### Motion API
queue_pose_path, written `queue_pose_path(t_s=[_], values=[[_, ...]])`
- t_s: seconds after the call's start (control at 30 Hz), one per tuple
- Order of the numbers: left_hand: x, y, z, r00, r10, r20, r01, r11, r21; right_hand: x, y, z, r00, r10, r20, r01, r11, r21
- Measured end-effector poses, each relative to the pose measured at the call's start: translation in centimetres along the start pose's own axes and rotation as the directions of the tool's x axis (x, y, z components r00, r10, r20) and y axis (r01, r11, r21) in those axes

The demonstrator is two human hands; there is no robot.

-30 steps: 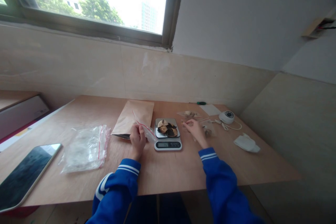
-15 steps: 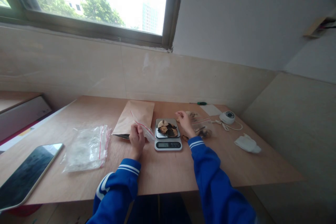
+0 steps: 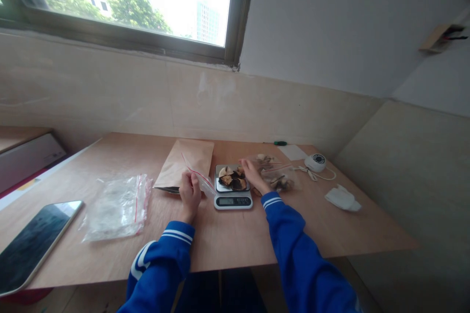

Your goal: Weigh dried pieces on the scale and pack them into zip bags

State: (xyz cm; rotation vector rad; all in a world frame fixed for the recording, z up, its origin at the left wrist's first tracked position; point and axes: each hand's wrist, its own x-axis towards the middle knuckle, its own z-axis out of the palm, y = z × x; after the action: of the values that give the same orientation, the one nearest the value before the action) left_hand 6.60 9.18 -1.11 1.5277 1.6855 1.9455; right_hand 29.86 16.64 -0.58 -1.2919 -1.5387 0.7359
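A white digital scale (image 3: 233, 201) sat flat, its silvery square plate bearing a loose heap of brown dried pieces (image 3: 232, 182), curled, some dark-edged, one paler. Just left of it, a clear, red-striped zip bag (image 3: 206, 186) slanted, limp and creased.

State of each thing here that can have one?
Scale: loaded; digits unreadable
Dried pieces: heaped on scale
Left hand: closed on zip bag
Right hand: at scale's right side, grip unclear
Paper pouch: lying flat
Phone: screen dark
Left-side bags: lying flat
Right-side bags: pieces inside
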Motion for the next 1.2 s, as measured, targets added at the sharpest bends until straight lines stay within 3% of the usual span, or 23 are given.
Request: queue_pose_path(t_s=[0.2,0.3,0.5,0.6,0.73,0.87,1.03,1.2], values=[[0.0,0.1,-0.1,1.000,0.013,0.004,-0.013,1.000,0.003,-0.8,-1.0,0.6,0.971,0.120,0.209,-0.144,0.984,0.107],[0.0,0.2,-0.2,1.000,0.022,0.001,-0.022,1.000,0.006,-0.7,-1.7,0.2,0.971,0.099,0.219,-0.125,0.986,0.108],[-0.1,0.1,-0.1,1.000,0.011,0.000,-0.011,1.000,0.005,-2.9,-1.4,-4.0,0.995,-0.078,0.059,0.089,0.972,-0.218],[0.0,-0.1,0.0,1.000,0.016,0.000,-0.016,1.000,-0.005,-5.7,-0.6,-6.0,0.984,-0.077,0.161,0.133,0.918,-0.373],[0.0,-0.1,0.0,1.000,0.014,-0.005,-0.014,1.000,-0.013,-8.7,0.1,-6.7,0.964,-0.083,0.252,0.193,0.872,-0.450],[-0.1,0.3,-0.1,1.000,0.000,-0.008,0.000,1.000,-0.009,-8.9,-0.3,-6.1,0.976,-0.079,0.201,0.157,0.897,-0.413],[0.0,0.3,-0.1,1.000,0.014,0.000,-0.014,1.000,-0.018,-7.1,-1.5,-4.6,0.999,-0.032,0.035,0.040,0.969,-0.244],[0.0,0.2,-0.1,1.000,0.016,0.002,-0.016,1.000,-0.017,-6.5,-2.0,-2.7,0.997,-0.027,-0.071,0.006,0.963,-0.269]])
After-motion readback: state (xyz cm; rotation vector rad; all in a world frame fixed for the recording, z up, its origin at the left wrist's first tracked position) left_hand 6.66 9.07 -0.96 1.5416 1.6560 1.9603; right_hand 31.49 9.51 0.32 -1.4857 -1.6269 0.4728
